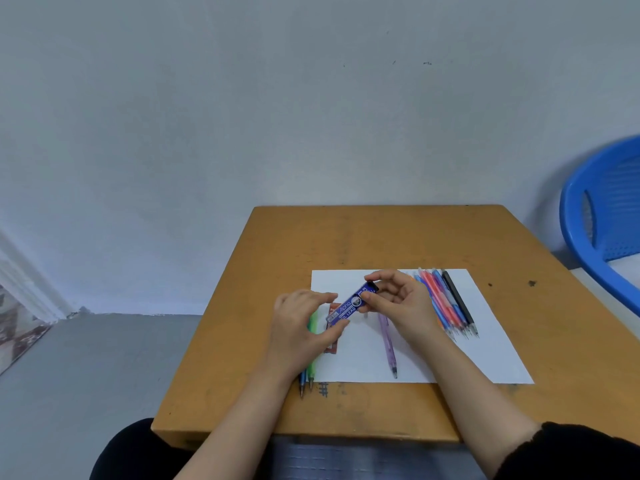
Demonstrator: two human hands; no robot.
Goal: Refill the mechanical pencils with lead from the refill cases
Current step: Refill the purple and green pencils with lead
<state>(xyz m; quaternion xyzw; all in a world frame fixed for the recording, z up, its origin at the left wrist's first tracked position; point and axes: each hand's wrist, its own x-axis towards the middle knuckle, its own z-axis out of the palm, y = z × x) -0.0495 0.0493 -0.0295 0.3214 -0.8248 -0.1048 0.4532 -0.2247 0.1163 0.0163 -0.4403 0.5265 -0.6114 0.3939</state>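
holding the blue refill case (349, 305) tilted above the white paper (485, 341), we pinched its lower end between thumb and fingers of the left hand (301, 327) and its black-capped end with the right hand (401, 306). a purple pencil (389, 348) lay on the paper below; a row of pencils (450, 303) lay at the paper's right side.

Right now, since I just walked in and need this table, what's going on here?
A person at the wooden table holds a blue lead refill case over the white paper: the left hand pinches its lower end, the right hand its black-capped end. No pencil is in hand. A purple pencil lies on the paper below, a bunch of pencils further right, a red refill case beneath the left hand.
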